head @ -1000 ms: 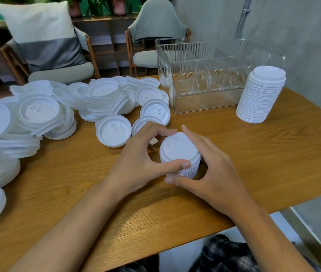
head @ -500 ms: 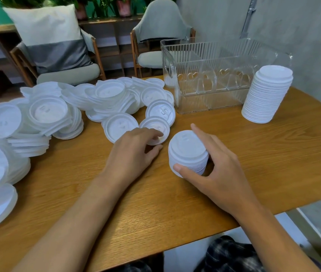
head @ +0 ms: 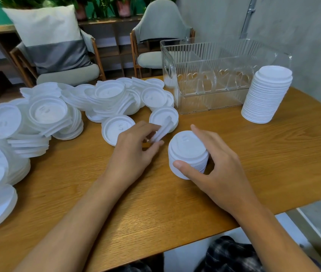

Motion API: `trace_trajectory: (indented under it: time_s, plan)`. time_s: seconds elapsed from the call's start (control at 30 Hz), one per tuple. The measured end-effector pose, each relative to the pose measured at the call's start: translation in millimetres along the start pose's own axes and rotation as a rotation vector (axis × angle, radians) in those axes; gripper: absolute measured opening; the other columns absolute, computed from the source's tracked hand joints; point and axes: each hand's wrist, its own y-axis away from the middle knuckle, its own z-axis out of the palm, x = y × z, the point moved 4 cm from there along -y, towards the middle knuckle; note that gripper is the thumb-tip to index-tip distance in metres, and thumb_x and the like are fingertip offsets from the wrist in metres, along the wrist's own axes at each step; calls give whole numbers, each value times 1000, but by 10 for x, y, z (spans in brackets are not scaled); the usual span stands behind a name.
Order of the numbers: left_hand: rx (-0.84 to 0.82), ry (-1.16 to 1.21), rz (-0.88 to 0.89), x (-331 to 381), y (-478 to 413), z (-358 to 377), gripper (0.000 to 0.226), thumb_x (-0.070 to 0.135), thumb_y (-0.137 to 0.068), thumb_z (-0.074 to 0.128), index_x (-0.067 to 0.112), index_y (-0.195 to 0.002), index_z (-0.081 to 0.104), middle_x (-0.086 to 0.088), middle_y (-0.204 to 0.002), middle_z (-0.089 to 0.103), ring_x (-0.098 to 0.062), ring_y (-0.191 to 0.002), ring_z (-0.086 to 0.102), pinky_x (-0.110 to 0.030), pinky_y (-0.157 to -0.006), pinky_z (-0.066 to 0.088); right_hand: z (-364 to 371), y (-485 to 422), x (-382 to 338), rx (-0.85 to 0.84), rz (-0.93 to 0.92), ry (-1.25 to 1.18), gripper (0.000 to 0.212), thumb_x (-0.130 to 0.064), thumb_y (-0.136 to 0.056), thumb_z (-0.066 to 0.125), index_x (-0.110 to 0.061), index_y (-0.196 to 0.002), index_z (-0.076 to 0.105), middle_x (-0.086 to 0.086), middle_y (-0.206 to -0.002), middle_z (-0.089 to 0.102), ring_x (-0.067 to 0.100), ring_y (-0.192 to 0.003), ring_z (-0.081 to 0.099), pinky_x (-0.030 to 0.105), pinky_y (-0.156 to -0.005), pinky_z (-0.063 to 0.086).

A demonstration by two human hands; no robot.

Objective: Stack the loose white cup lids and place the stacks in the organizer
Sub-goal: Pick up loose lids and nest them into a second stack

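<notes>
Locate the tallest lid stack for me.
Head view, right side: the tallest lid stack stands on the table, just right of the clear organizer.

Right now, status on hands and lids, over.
Left hand pinches one lid, tilted. Right hand grips short lid stack on table. Organizer without lids; tall stack beside it.

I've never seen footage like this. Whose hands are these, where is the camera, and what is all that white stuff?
No machine here: these are a person's two bare hands, filmed by one wide-angle camera worn on the head, looking forward and down. On the wooden table lie a heap of loose white cup lids, a tall stack of lids, and beside that a clear plastic organizer with dividers. The left hand pinches a single lid, tipped on edge. The right hand grips a short stack of lids standing on the table.
</notes>
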Motion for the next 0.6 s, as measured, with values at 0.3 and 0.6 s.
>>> trace_trajectory:
  time_s: [0.3,0.6]
  plan:
    - [199,647,-364,-16,-52,-155,53,4,-99,68,22,-148,57,5,-96,68,-2,-85,68,-17,-78,53,14,-6,26,-10,14,-46,89,-58,-83,75,-33,-160,37,-22,-140,49,-11,-131,44,1,-99,35]
    - [-134,659,-314,132,-1,0,29,16,-96,75,22,-125,72,-3,-68,57,-13,-63,52,-22,-66,46,7,-3,16,-17,2,-118,98,-52,-83,80,-43,-163,22,-29,-150,43,-17,-135,40,-2,-99,32]
